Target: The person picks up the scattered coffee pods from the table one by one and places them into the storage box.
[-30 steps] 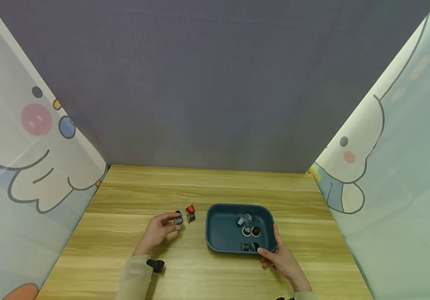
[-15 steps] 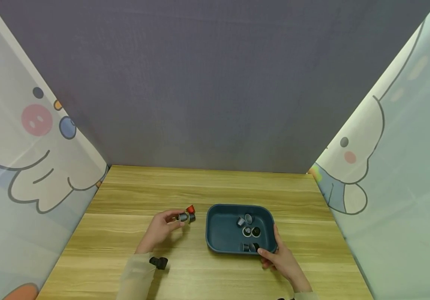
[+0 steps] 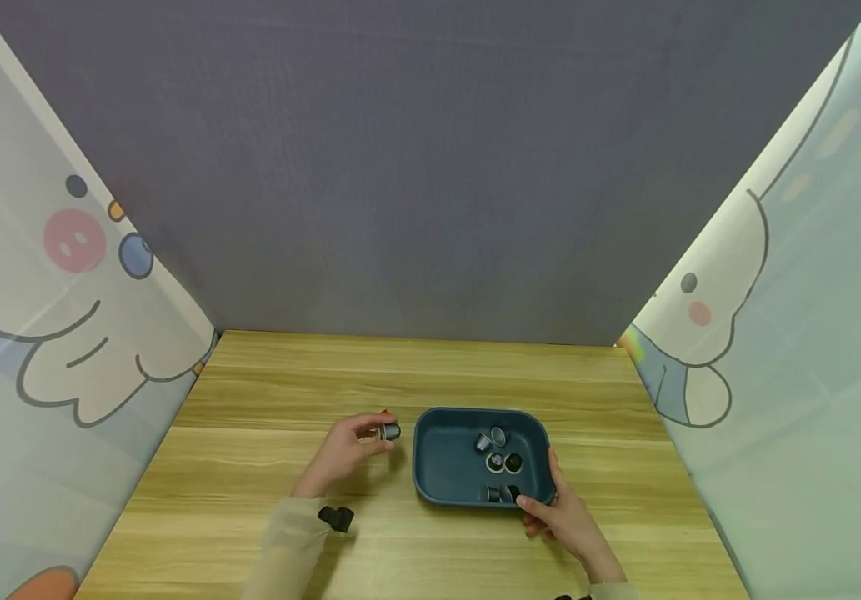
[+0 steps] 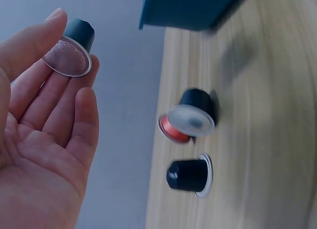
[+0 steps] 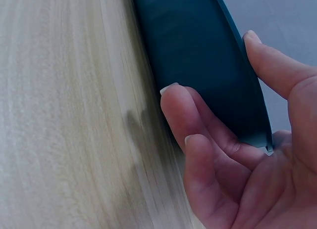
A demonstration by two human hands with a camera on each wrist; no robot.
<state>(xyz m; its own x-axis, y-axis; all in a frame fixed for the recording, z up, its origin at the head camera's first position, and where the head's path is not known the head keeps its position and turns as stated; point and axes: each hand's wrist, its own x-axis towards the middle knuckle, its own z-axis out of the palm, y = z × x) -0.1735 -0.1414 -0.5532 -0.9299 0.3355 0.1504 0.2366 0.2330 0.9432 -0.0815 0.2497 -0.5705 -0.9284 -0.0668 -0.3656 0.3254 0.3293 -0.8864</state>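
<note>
My left hand (image 3: 345, 450) pinches a dark coffee capsule (image 3: 390, 431) between thumb and fingers, above the table left of the tray. In the left wrist view this capsule (image 4: 69, 56) shows its foil lid. Below it on the wood lie a red capsule (image 4: 174, 131), a dark capsule with a pale lid (image 4: 192, 115) in front of it, and another dark capsule (image 4: 188, 175) on its side. My right hand (image 3: 571, 521) grips the near right corner of a dark blue tray (image 3: 438, 479), thumb at the rim and fingers against the outer wall (image 5: 198, 56).
Several capsules lie in the right half of the tray, two of them with round pale rims (image 3: 503, 463). A grey backdrop (image 3: 415, 208) rises behind the wooden table (image 3: 295, 367), with printed cartoon sheets (image 3: 708, 350) at both sides.
My left hand has carried the pinched capsule to the right, over the red capsule and towards the tray. My right hand and the tray have stayed in place.
</note>
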